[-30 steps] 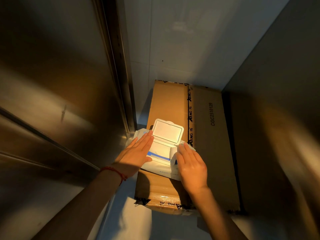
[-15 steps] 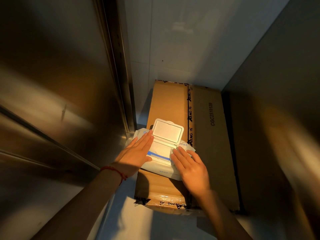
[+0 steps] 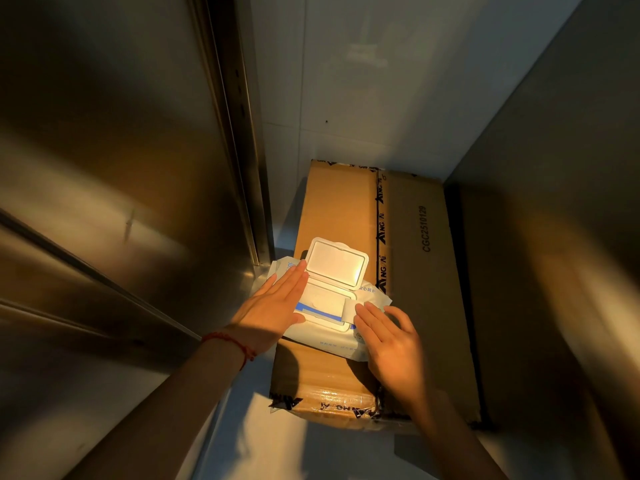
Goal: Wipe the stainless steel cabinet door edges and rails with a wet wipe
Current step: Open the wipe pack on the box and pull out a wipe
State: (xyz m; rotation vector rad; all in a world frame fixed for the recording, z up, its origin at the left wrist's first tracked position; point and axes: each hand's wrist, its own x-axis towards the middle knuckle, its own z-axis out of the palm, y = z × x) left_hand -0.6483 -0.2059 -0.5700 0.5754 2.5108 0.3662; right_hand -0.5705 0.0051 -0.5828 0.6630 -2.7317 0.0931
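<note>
Flat, with fingers straight, the left hand [image 3: 273, 306] is pressed on the wet wipe pack [image 3: 323, 336], whose lid [image 3: 335, 263] is stood open. Fingers of the right hand [image 3: 391, 341] are laid, slightly bent, on the pack's right end; nothing is clasped. The pack is carried near the cardboard box's [image 3: 415, 271] left edge, beside the steel cabinet door [image 3: 104, 168].

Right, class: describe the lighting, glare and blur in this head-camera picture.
Head view: warm yellow light glares on the open white plastic lid of the wet wipe pack; both hands cast dark shadows on the brown cardboard box; the stainless steel cabinet door looks smeared, with wide-angle bending at the edges.
</note>
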